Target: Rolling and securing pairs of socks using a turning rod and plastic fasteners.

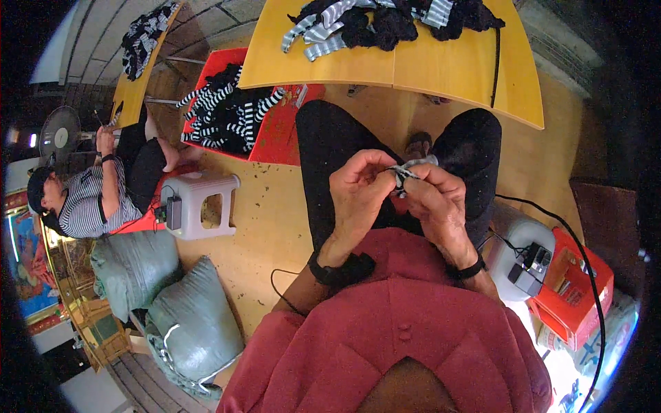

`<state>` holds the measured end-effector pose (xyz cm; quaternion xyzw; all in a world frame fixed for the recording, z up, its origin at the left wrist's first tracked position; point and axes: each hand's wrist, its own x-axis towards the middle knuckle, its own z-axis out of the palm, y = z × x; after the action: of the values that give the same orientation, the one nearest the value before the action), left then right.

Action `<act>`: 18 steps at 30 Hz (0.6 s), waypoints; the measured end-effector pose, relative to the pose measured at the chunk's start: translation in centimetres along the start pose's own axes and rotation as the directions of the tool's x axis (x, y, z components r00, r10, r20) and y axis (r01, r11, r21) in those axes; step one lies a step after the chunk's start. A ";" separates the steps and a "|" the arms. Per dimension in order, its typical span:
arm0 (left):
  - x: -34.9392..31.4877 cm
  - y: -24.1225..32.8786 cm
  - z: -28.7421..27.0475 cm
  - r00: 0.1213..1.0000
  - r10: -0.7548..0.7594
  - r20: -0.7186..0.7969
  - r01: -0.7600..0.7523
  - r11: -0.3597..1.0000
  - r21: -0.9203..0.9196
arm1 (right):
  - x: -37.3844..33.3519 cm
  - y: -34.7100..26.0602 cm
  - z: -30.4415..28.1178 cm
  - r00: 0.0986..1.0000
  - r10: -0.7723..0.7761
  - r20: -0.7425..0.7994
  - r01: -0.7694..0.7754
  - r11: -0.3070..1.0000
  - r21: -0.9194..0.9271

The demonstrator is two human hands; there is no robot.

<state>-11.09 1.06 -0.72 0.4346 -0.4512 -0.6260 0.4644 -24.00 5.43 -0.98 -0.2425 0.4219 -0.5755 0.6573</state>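
Above my lap, both hands meet at a small striped knitted piece in black, white and grey. My left hand pinches its left side between thumb and fingers. With its fingers curled in, my right hand grips the other side, and a grey end pokes out above it. The fingers hide much of the piece, so I cannot tell its full shape. Dark bands circle both my wrists.
A yellow table ahead bears a heap of striped and black knitwear. At its left, a red box holds more striped pieces. A co-worker sits far left near a pale plastic stool and stuffed sacks. A black cable hangs right.
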 end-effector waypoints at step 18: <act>-0.3 0.5 -2.8 0.964 -0.222 0.150 0.267 0.839 -0.474 | -0.5 0.6 0.5 0.849 -0.508 0.144 0.446 0.545 -0.710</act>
<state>-8.24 0.83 -0.79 0.3284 -0.2390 -0.7924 0.4551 -23.19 5.92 -1.08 -0.5625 0.5562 -0.5280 0.3089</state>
